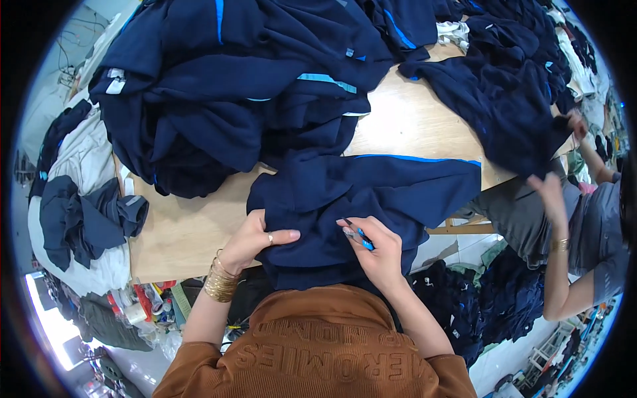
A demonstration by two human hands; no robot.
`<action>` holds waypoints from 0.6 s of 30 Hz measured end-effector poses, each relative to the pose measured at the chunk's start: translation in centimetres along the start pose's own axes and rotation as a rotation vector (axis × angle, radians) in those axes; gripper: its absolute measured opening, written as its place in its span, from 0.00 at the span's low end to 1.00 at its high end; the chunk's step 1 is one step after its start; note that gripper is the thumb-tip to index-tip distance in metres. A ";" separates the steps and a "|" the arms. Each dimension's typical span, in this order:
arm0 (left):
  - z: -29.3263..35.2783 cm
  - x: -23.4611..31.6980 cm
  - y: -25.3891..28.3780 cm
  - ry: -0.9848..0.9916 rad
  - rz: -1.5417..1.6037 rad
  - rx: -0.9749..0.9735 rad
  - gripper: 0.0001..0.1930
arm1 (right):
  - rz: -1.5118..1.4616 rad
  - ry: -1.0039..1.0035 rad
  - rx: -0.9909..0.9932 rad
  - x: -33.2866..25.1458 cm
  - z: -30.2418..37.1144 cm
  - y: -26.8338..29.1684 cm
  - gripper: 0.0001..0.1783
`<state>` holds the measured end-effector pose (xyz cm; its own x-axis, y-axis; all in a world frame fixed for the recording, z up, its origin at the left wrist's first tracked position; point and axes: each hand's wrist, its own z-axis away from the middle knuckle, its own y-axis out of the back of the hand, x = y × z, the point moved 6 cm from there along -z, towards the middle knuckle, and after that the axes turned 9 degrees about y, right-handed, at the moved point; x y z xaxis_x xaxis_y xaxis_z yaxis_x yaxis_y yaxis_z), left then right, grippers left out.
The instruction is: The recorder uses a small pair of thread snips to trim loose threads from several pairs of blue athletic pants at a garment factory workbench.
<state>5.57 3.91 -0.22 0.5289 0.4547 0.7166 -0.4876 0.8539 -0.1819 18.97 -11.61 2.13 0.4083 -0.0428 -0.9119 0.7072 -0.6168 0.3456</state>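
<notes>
Left hand [255,240] pinches blue cloth [398,192], right hand [383,251] grips snips [367,245]: it looks like trimming, needing careful cuts next.

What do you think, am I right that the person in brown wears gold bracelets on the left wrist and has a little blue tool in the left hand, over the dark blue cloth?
Not quite: the little blue tool is in the right hand, not the left hand. The head view shows it. You got the gold bracelets and dark blue cloth right.
</notes>
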 end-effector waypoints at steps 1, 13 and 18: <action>0.0 0.0 -0.2 0.008 0.105 -0.016 0.20 | 0.005 0.017 0.033 0.0 0.0 -0.3 0.08; -0.3 -3.4 -0.8 0.151 0.821 -0.223 0.16 | -0.142 -0.111 0.030 -0.6 0.2 -0.8 0.11; 0.4 -3.8 1.5 -0.020 0.720 -0.287 0.22 | 0.039 0.051 0.129 -0.2 -0.3 1.7 0.03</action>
<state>2.58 3.36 -2.97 0.1361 0.9203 0.3667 -0.5058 0.3828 -0.7730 20.31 -12.43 3.00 0.4646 -0.0307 -0.8850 0.6116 -0.7116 0.3458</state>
